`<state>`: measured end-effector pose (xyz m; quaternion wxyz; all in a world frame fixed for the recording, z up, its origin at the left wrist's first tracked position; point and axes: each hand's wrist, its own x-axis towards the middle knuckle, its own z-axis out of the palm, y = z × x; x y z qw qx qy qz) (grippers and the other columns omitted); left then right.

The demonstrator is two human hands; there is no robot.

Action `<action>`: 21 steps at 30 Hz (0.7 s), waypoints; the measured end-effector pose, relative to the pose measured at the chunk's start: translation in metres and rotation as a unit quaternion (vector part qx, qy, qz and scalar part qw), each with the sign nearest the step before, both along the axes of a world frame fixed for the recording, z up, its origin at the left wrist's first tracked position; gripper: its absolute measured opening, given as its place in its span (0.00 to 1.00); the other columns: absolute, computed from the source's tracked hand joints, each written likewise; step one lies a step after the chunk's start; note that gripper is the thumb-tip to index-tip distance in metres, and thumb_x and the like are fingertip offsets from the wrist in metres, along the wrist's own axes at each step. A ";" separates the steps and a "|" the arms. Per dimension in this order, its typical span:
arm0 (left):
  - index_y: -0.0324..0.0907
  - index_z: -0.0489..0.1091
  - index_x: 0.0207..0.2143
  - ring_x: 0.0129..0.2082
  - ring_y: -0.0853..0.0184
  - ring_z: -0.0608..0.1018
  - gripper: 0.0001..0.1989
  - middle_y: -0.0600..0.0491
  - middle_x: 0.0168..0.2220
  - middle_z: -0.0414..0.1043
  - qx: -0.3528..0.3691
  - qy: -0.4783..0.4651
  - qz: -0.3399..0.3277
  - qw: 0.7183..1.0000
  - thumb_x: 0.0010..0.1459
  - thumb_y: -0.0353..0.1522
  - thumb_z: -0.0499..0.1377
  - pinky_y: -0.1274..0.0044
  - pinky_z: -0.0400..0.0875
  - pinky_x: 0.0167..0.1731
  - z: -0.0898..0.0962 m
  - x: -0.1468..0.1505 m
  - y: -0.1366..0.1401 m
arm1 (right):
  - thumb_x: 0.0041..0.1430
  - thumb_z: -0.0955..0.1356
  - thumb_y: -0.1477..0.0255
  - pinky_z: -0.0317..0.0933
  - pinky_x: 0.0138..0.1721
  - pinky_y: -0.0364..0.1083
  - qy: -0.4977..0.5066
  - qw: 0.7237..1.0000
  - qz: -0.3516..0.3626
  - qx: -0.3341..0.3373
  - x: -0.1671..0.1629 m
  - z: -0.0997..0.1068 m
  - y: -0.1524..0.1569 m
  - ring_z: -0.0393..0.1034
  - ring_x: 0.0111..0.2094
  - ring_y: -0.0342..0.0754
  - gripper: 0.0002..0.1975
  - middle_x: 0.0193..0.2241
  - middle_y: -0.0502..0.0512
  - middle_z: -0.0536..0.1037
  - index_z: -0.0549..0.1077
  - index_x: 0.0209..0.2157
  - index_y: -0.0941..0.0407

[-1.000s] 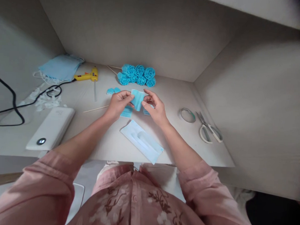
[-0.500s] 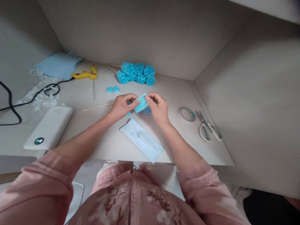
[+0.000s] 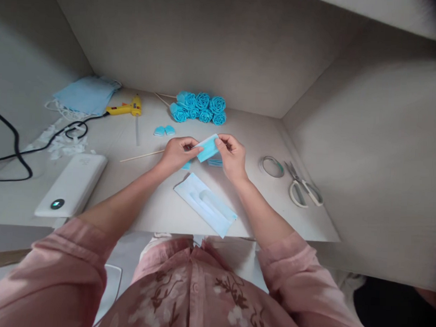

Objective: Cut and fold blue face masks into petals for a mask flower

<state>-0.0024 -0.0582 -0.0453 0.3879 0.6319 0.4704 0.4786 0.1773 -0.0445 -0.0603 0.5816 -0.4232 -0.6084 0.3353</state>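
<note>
A blue piece of face mask fabric [image 3: 207,148] is stretched between my two hands above the table. My left hand [image 3: 178,153] pinches its left end, and my right hand [image 3: 233,153] grips the right end with the thumb on top. Beneath them lie more folded blue pieces [image 3: 214,162], partly covered by my right hand. A small blue scrap [image 3: 186,166] shows below my left hand, and a thin wooden stick [image 3: 141,156] runs in behind that hand. Closer to me, a pale blue mask sheet [image 3: 205,204] lies flat at a slant.
Blue fabric roses [image 3: 200,108] lie at the back, with two small cut petals [image 3: 164,131] in front. Left are a yellow glue gun [image 3: 125,107], masks [image 3: 83,96], white scraps [image 3: 65,145] and a white power bank [image 3: 72,185]. Right are a wire coil [image 3: 272,166] and scissors [image 3: 303,186].
The fabric piece is now spread wider and more level between my hands. My right hand has shifted slightly to the right, uncovering more of the folded pieces below.
</note>
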 end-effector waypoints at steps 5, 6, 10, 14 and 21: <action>0.39 0.73 0.24 0.24 0.71 0.69 0.13 0.54 0.23 0.72 0.002 0.009 0.005 1.000 0.47 0.41 0.64 0.78 0.62 0.26 0.001 0.000 0.000 | 0.57 0.70 0.58 0.67 0.41 0.46 -0.007 1.000 -0.003 -0.004 0.001 -0.001 0.000 0.74 0.35 0.46 0.14 0.34 0.51 0.81 0.78 0.38 0.54; 0.39 0.73 0.24 0.24 0.71 0.69 0.13 0.54 0.23 0.72 0.001 0.011 0.005 1.000 0.48 0.42 0.63 0.78 0.62 0.26 0.001 0.000 0.000 | 0.57 0.70 0.57 0.67 0.41 0.46 -0.006 1.000 -0.004 -0.005 0.001 -0.001 0.000 0.74 0.36 0.46 0.15 0.35 0.51 0.82 0.78 0.39 0.54; 0.40 0.73 0.24 0.24 0.70 0.70 0.14 0.54 0.23 0.72 -0.002 0.012 0.001 1.000 0.49 0.42 0.63 0.78 0.63 0.26 0.002 0.000 -0.001 | 0.56 0.70 0.57 0.67 0.40 0.45 -0.001 1.000 -0.006 -0.009 0.001 -0.002 0.001 0.73 0.35 0.45 0.16 0.34 0.51 0.81 0.78 0.38 0.54; 0.40 0.73 0.24 0.25 0.69 0.70 0.14 0.54 0.24 0.73 0.008 0.011 -0.007 1.000 0.50 0.43 0.62 0.77 0.64 0.27 0.001 -0.001 0.000 | 0.56 0.71 0.57 0.66 0.38 0.44 0.009 1.000 -0.004 -0.006 0.001 -0.003 0.002 0.72 0.33 0.44 0.15 0.31 0.49 0.79 0.77 0.35 0.54; 0.40 0.74 0.27 0.28 0.68 0.73 0.14 0.54 0.26 0.74 0.026 0.038 -0.020 0.999 0.54 0.42 0.58 0.77 0.66 0.32 0.000 -0.003 0.000 | 0.57 0.71 0.58 0.66 0.39 0.45 -0.014 1.000 -0.006 0.000 0.000 -0.001 0.000 0.72 0.33 0.44 0.13 0.31 0.50 0.79 0.77 0.34 0.54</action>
